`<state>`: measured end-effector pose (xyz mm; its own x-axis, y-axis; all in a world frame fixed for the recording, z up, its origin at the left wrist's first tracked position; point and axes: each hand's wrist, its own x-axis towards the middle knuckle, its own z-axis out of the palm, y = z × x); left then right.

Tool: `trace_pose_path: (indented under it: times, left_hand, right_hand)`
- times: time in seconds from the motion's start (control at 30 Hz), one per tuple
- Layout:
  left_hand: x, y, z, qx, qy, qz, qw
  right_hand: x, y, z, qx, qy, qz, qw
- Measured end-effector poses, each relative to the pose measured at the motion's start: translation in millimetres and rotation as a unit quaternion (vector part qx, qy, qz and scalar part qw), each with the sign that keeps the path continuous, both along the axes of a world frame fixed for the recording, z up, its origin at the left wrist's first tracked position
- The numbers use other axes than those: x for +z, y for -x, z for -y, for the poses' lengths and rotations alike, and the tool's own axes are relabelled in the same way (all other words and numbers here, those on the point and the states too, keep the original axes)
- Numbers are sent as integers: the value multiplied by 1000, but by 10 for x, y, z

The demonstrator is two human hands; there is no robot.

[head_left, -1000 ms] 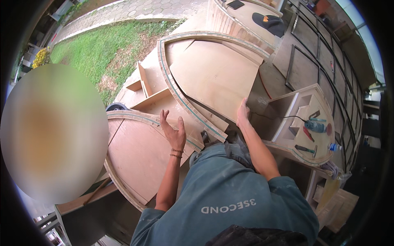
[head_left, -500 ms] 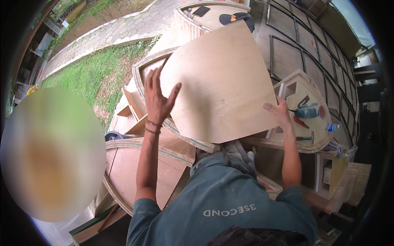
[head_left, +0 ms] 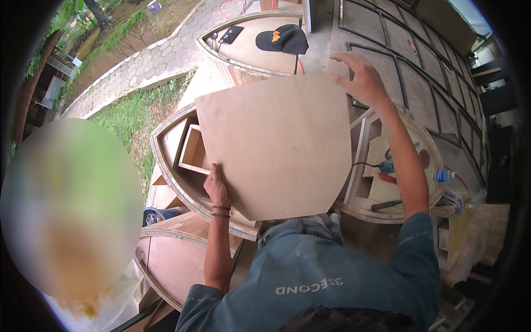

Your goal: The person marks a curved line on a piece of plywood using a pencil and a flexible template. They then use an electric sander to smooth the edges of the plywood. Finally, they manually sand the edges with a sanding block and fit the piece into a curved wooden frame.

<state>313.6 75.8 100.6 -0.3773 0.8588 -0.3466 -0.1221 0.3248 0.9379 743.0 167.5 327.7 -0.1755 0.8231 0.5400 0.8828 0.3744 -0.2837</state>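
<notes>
Plywood panel (head_left: 276,149) | left hand (head_left: 217,188) pinches its edge | right hand (head_left: 362,80) spread, ungripping | one-sided hold could tip it against curved frame (head_left: 164,166)

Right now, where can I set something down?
Bare wood shows on the pinkish panel, between curved rim and left forearm, and on the far cabinet, between black slab and cap. The right cabinet is crowded by tools and right forearm; the board in the left hand covers the middle.

left grip (head_left: 217,187): holding plywood panel (head_left: 276,146), left edge | right grip (head_left: 366,83): spread near its far right corner | black cap (head_left: 290,41) beyond
</notes>
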Motion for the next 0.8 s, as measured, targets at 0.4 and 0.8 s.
trace_pose_path:
  times: [0.4, 0.8]
  left_hand:
    - [-432, -1542, -806, 188, 77, 107, 973]
    - [-449, -1727, -1172, 119, 66, 141, 981]
  right_hand:
    - [-1319, -1703, 1584, -310, 39, -159, 936]
    - [-2822, -2517, 3309, -647, 149, -353, 660]
